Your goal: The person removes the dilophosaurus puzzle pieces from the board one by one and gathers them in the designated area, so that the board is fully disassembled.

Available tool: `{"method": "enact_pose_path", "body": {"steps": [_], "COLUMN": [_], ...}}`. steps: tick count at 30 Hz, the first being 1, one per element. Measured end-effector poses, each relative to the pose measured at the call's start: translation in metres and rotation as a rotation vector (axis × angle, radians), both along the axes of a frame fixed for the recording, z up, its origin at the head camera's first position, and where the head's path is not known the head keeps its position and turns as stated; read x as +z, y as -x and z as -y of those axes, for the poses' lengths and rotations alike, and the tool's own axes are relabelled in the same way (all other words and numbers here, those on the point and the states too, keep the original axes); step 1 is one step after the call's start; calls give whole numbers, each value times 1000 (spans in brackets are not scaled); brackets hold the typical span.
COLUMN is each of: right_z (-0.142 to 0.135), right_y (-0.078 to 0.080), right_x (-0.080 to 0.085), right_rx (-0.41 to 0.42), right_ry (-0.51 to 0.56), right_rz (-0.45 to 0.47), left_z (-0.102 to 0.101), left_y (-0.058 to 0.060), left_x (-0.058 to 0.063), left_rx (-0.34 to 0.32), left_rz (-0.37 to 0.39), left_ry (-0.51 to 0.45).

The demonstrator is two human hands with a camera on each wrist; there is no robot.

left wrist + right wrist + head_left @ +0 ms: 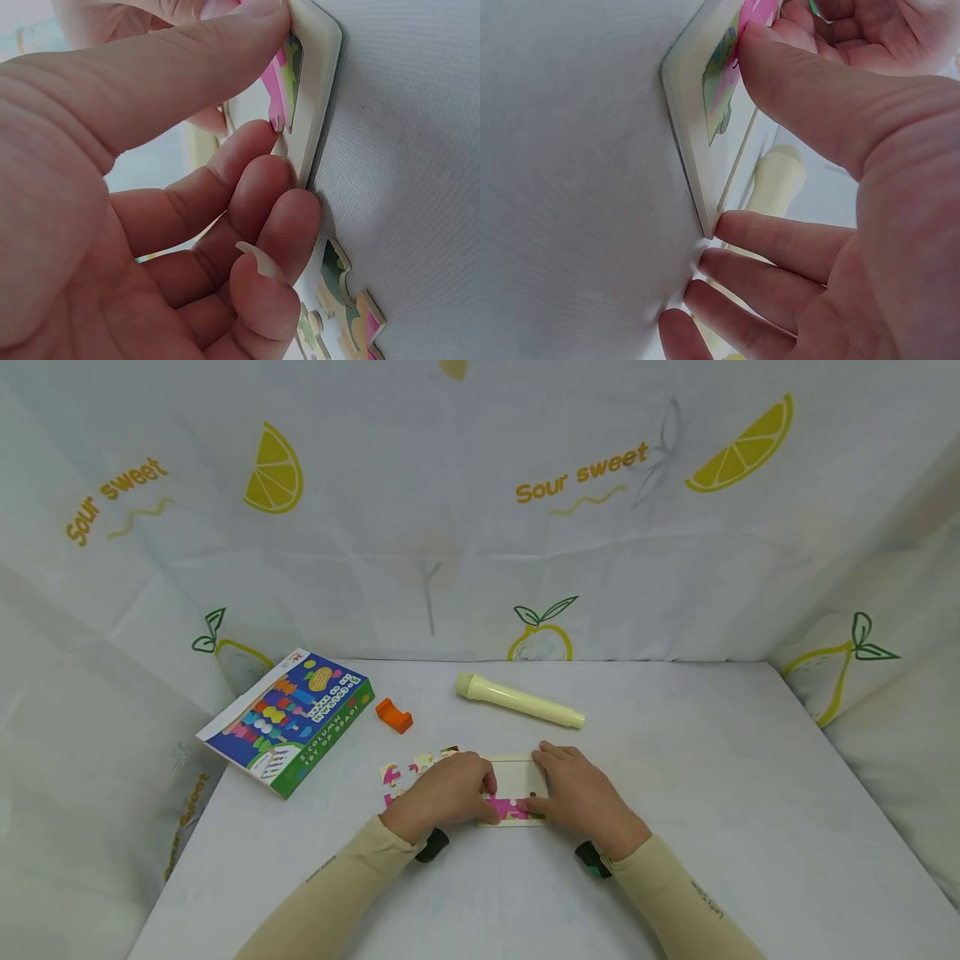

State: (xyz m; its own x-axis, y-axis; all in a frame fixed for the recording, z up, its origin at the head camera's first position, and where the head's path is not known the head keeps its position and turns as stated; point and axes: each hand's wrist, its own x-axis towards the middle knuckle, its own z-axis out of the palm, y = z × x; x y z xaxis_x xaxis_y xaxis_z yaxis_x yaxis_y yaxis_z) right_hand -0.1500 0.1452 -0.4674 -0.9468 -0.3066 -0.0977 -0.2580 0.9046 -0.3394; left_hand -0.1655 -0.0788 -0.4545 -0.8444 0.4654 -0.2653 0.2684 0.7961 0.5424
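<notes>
- Tray [517,774]: lies flat on the table [720,793], between the two hands. Its upper interior is bare.
- Fitted pieces [506,808]: pink and green, set along the tray's near side.
- Left hand [450,789]: not clenched. The thumb presses down at the tray's near left corner, over the fitted pieces. The other fingers are loosely bent, with fingertips at the left rim.
- Right hand [581,789]: not clenched. The thumb tip presses a pink piece. The remaining fingers are spread; the index fingertip touches the tray's far right corner, and the others reach down to the table beside it.
- Loose pieces [423,763]: lie on the table left of the tray, partly hidden by the left hand.
- Microphone [525,700]: cream, lies at a slant beyond the tray.
- Block [393,717]: orange, lies near the box, between it and the microphone.
- Box [300,714]: lies at the table's far left, colored beads printed on top.
- Curtain [375,485]: white, lemon-printed, behind the table.
</notes>
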Motion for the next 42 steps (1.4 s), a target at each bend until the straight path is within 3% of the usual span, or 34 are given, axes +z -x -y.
{"method": "enact_pose_path", "body": {"steps": [15,26,36,42], "right_z": [1,-1,0,0], "right_y": [-1,-1,-1,0], "right_x": [2,3,4,2], "right_rx": [2,6,9,14], "right_ry": [8,4,4,-4], "right_rz": [-6,-8,-8,-10], "left_z": [1,0,5,7], "left_y": [-1,-2,2,4], "left_x": [-2,3,4,4], "left_rx": [1,-12,36,26], "left_rz": [-7,-57,28,46], "left_ry": [-12,-16,-95,-116]}}
